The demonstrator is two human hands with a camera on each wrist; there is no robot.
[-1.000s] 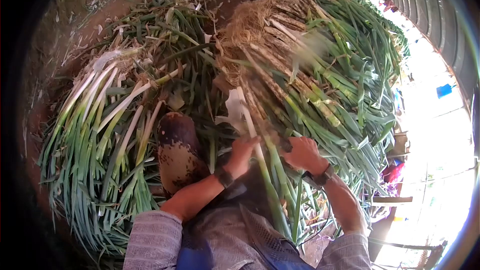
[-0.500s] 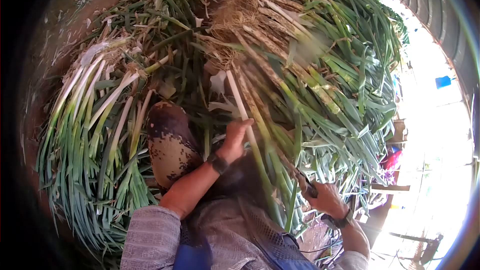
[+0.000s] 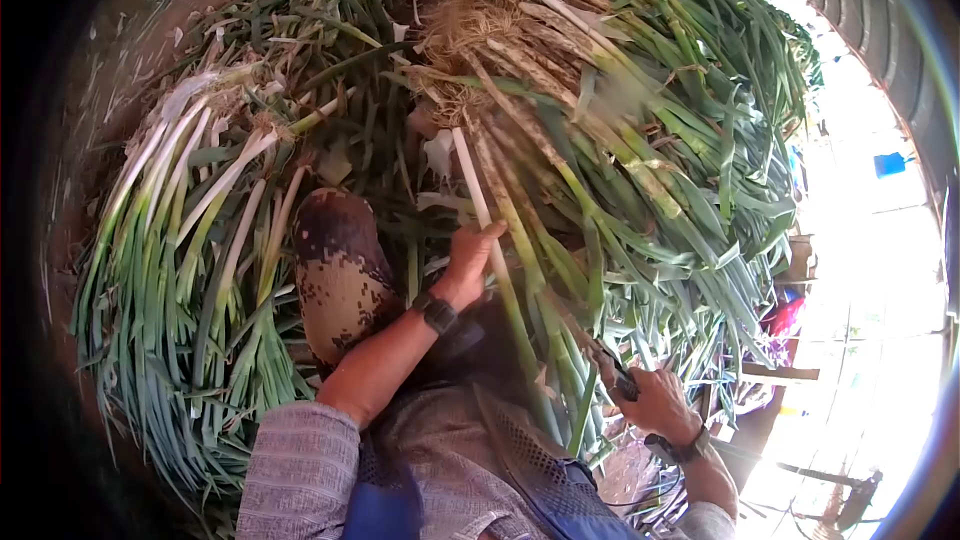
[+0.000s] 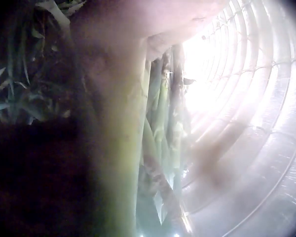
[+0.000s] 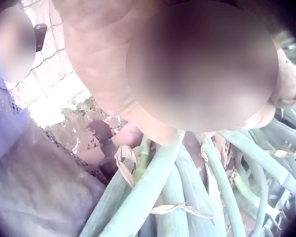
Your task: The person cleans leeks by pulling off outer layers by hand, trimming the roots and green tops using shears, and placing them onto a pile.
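My left hand (image 3: 468, 268) grips a long green onion (image 3: 469, 168), its peeled white stem showing beyond the thumb and its green leaves running back toward my lap. In the left wrist view the same green onion (image 4: 122, 148) passes down from under the hand (image 4: 153, 17). Farther right and lower, my right hand (image 3: 660, 408) has its fingers curled round a slim dark-handled tool (image 3: 627, 383); I cannot tell its kind. A muddy brown strip of outer leaf (image 3: 572, 328) runs toward that hand. In the right wrist view, tubular green leaves (image 5: 153, 190) lie below the hand.
Muddy, unpeeled green onions (image 3: 600, 130) are heaped at right, roots (image 3: 470, 20) toward the far side. Cleaner green onions (image 3: 150, 210) lie at left, beyond my camouflage-clad knee (image 3: 340, 270). Stripped leaves (image 3: 340, 35) litter the ground. A ribbed wall (image 3: 880, 50) curves along the right.
My right hand has moved away from the left one, down and right, with the dark-handled tool and brown strip. The left hand has stayed on the stem, which shows more white.
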